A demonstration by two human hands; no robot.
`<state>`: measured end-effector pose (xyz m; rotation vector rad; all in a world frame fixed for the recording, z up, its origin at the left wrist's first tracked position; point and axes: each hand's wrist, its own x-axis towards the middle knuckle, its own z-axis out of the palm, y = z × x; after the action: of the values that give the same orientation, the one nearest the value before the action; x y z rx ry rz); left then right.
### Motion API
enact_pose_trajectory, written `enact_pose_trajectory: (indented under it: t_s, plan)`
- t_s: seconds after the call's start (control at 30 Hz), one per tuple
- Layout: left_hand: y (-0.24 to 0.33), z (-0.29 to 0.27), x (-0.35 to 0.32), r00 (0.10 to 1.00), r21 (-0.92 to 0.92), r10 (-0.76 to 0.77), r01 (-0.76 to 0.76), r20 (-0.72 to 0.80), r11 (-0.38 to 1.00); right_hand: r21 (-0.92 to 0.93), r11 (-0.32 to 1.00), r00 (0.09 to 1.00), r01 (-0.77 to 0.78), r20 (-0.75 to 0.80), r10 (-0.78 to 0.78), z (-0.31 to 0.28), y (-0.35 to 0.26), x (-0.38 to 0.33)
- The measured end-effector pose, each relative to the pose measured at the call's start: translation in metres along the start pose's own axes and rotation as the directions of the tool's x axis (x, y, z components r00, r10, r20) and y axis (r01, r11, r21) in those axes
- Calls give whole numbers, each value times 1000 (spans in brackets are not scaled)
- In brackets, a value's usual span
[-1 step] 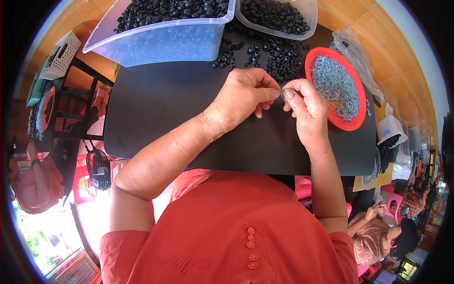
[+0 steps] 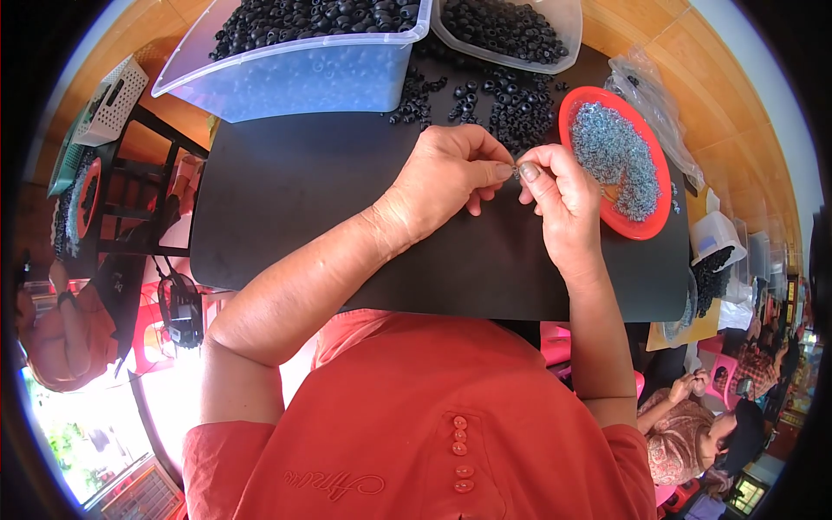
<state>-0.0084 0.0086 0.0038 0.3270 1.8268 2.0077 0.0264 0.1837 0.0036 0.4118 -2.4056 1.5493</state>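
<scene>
Over the black table, my left hand point(image 2: 453, 173) and my right hand point(image 2: 559, 195) meet fingertip to fingertip. Both pinch with thumb and forefinger at a tiny shiny piece point(image 2: 516, 172), mostly covered by the fingers, so its kind cannot be made out. To the right of my right hand lies a red oval plate point(image 2: 639, 229) bearing a heap of small silvery-blue metal-looking pieces point(image 2: 617, 156). Just beyond my fingers, small black rounded parts with holes point(image 2: 520, 113) are spread on the tabletop.
A large translucent bin point(image 2: 321, 80) of black parts stands at the table's point(image 2: 286, 199) far left, with a smaller clear tub point(image 2: 511, 62) beside it. A clear plastic bag point(image 2: 654, 108) lies behind the plate. Other people sit at the far left point(image 2: 69, 338) and lower right point(image 2: 693, 433).
</scene>
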Motion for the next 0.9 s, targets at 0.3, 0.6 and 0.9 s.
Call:
enact_pose_trajectory:
  t_s: [0.3,0.6,0.9]
  plan:
    - [3,1,-2,999,-25,18,-19,-42,1000,74,994,995,-79,63,75,-2,2,-1]
    - [1,3,-1,998,-61,-24,21,-56,998,156,982,995,-103,35,98,0,-1,0]
    - [1,3,-1,998,-232,-30,18,-47,973,200,964,984,-177,40,172,-1,-1,1]
